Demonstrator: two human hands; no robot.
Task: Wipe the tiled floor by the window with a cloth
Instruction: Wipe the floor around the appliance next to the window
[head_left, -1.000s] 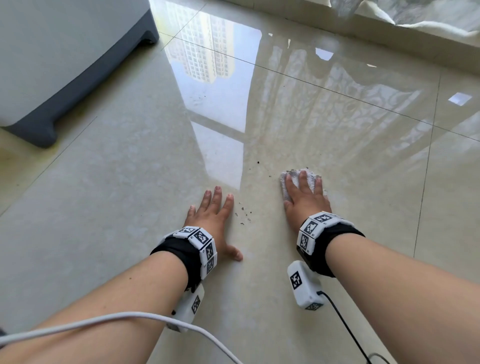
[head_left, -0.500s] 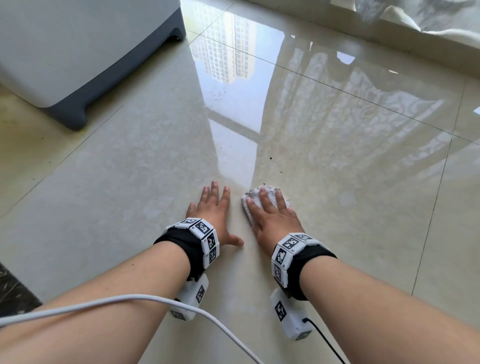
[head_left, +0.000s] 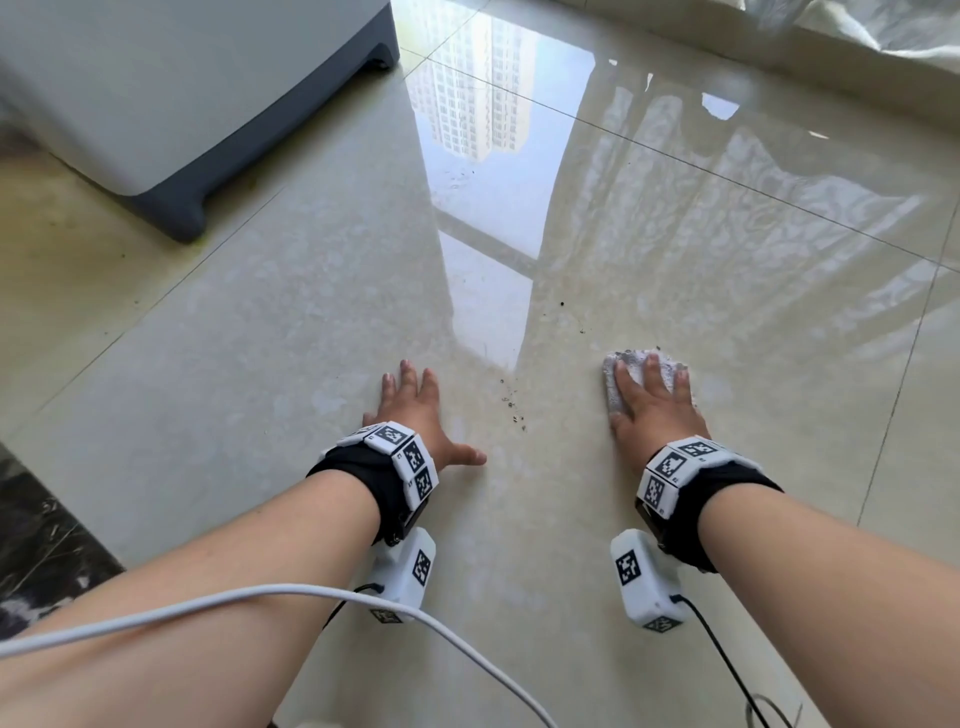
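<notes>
Cloth (head_left: 631, 364), a small grey-white wad, lies on the glossy tiled floor (head_left: 675, 218) under the right hand (head_left: 652, 405), fingers straight and pressing it, while the left hand (head_left: 415, 410) rests flat nearby, dark crumbs (head_left: 511, 405) between.

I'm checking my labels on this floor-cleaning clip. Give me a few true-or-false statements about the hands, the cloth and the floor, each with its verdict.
1. The right hand presses the cloth flat on the floor. True.
2. The left hand holds a second cloth. False: it rests bare on the tile, fingers straight.
3. Dark specks lie on the tile between the two hands. True.
4. The cloth touches the grey appliance. False: the appliance stands well away, at the upper left.
</notes>
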